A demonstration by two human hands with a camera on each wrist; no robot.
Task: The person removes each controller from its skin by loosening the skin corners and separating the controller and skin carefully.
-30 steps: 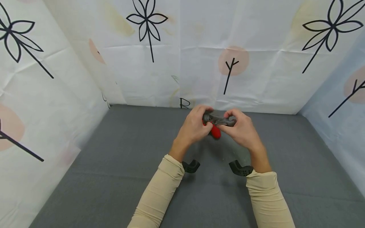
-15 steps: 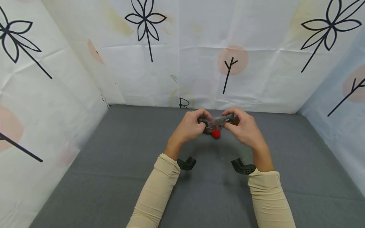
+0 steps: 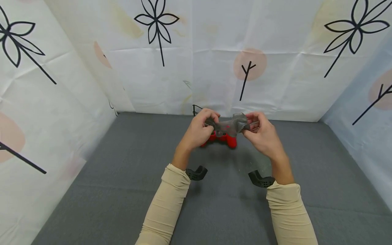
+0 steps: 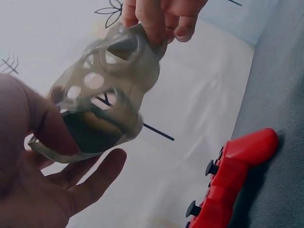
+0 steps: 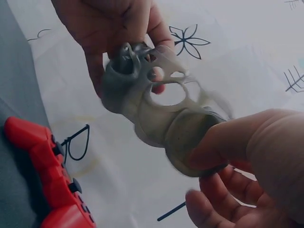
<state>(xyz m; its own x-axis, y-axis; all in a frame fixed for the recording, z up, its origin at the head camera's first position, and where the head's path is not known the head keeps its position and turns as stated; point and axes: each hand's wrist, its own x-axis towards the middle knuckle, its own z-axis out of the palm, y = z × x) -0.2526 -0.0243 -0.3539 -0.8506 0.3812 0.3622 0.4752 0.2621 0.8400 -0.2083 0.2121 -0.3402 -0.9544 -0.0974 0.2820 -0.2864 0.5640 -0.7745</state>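
A translucent grey silicone controller cover (image 3: 239,123) is stretched between both hands, above a red game controller (image 3: 231,141). My left hand (image 3: 196,131) pinches one end of the cover, its thumb inside the hollow grip in the left wrist view. My right hand (image 3: 263,136) holds the opposite end between thumb and fingers. Round cut-outs show in the cover (image 5: 147,118) in the right wrist view, and nothing fills it. Lying on the grey surface, the controller (image 4: 249,149) has its black thumbsticks showing; the cover and left hand partly hide it in the head view.
Grey cloth (image 3: 122,204) covers the table. White patterned sheets (image 3: 214,68) rise at the back and on both sides, the back one close behind the hands. A black bracket sits at each wrist, one left bracket (image 3: 197,173) and one right bracket (image 3: 261,179).
My hands have spread apart, the left moving leftward, and the crumpled cover has opened out and turned between them. More of the red controller shows below.
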